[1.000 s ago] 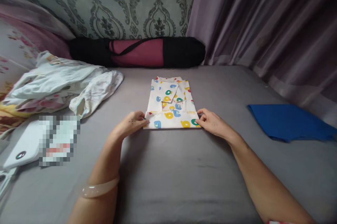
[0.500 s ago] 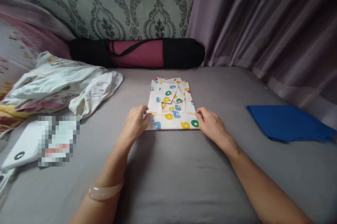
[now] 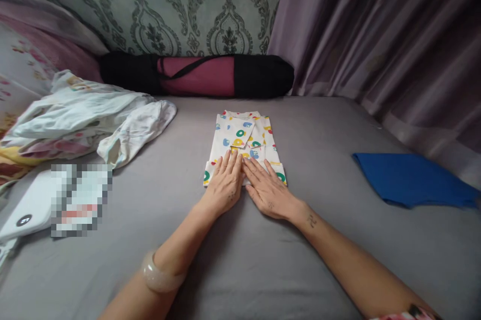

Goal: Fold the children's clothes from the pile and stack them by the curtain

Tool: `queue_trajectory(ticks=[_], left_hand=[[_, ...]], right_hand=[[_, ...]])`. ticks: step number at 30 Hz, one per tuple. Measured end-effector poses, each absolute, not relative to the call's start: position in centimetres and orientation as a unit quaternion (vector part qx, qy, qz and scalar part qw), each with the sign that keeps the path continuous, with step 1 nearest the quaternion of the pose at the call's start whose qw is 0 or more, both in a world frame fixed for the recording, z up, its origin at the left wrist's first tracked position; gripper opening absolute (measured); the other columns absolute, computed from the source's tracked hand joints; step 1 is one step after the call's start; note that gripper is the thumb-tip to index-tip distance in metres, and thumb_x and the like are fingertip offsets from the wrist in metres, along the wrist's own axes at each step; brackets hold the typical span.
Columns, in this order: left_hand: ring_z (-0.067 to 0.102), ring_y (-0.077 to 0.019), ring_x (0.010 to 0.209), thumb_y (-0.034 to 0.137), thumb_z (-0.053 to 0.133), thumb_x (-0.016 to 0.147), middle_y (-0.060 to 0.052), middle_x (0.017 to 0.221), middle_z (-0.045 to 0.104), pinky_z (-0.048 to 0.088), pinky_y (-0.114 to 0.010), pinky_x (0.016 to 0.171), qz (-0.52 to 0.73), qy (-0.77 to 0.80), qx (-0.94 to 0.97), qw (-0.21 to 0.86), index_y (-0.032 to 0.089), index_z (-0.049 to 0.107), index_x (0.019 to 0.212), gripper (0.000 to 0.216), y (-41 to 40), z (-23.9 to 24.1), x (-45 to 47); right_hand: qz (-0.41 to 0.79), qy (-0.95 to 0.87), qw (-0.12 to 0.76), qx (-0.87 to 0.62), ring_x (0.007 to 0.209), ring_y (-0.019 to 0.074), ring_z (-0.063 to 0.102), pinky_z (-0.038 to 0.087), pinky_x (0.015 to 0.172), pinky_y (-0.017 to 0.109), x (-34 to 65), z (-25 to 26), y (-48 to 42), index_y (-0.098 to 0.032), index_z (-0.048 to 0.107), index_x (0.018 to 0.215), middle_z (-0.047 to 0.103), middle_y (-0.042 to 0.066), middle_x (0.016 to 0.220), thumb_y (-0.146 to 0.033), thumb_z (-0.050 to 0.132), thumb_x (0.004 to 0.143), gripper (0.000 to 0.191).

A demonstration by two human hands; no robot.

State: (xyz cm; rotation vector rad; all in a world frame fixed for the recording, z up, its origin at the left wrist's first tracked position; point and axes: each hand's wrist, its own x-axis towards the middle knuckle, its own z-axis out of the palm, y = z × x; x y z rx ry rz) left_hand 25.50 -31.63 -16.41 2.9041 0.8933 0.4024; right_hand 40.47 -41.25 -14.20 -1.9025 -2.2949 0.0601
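Note:
A white shirt (image 3: 225,132) printed with colourful figures lies folded on the grey bed sheet (image 3: 319,134), collar toward the wall. Its near end is turned up into a band. My left hand (image 3: 225,180) rests flat on the left half of that band, fingers stretched out and pointing away from me. Beside it, my right hand (image 3: 267,185) lies flat over the right half, with its fingers also extended. The two hands almost meet at the middle and cover part of the fold. A pale bangle (image 3: 161,276) circles my left wrist.
Crumpled light clothes (image 3: 86,114) lie at the left, with a white device (image 3: 35,205) and a blurred-out item (image 3: 82,200) nearer me. Folded blue cloth (image 3: 409,180) is at the right. A black and maroon long bag (image 3: 199,77) lines the wall, beside purple curtains (image 3: 338,34).
Both hands have let go of the shirt's side edges and slid inward to the middle of its near end. Their fingers have gone from pinching to lying flat.

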Motion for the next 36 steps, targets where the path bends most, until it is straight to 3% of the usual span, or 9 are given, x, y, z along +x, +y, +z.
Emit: queue_trajectory(ticks=[8, 18, 26, 36], left_hand=[[0.019, -0.0256, 0.145, 0.040, 0.020, 0.101, -0.012, 0.155, 0.027, 0.023, -0.043, 0.118, 0.065, 0.309, 0.949, 0.002, 0.008, 0.033, 0.147, 0.058, -32.0, -16.9, 25.5], [0.021, -0.0305, 0.144, 0.042, 0.026, 0.098, -0.018, 0.153, 0.031, 0.020, -0.052, 0.117, 0.120, 0.367, 0.922, 0.019, 0.008, 0.030, 0.147, 0.060, -31.8, -16.3, 25.1], [0.023, -0.0320, 0.144, 0.047, 0.025, 0.098, -0.020, 0.152, 0.031, 0.022, -0.052, 0.116, 0.065, 0.400, 0.914, 0.035, 0.005, 0.032, 0.146, 0.064, -31.5, -17.1, 25.0], [0.018, -0.0322, 0.145, 0.047, 0.021, 0.098, -0.022, 0.154, 0.026, 0.021, -0.053, 0.116, 0.093, 0.428, 0.898, 0.040, 0.002, 0.029, 0.146, 0.067, -30.3, -16.2, 24.2]], right_hand=[[0.057, -0.762, 0.073, -0.641, 0.146, 0.0192, 0.013, 0.011, 0.120, 0.046, 40.5, -14.2, -41.2, -0.008, 0.026, 0.150, 0.020, 0.010, 0.157, -0.031, 0.024, 0.099, 0.056], [0.030, -0.730, 0.092, -0.676, 0.146, 0.0221, 0.012, 0.011, 0.120, 0.048, 41.3, -14.5, -42.0, -0.010, 0.022, 0.152, 0.019, 0.011, 0.157, -0.030, 0.025, 0.098, 0.058], [0.046, -0.725, 0.069, -0.684, 0.146, 0.0227, 0.013, 0.011, 0.120, 0.044, 41.4, -14.6, -42.1, -0.005, 0.027, 0.150, 0.020, 0.012, 0.157, -0.031, 0.026, 0.098, 0.058], [0.062, -0.708, 0.092, -0.697, 0.146, 0.0211, 0.011, 0.016, 0.120, 0.045, 42.6, -14.4, -42.5, -0.010, 0.017, 0.153, 0.016, 0.011, 0.158, -0.038, 0.020, 0.100, 0.060]])
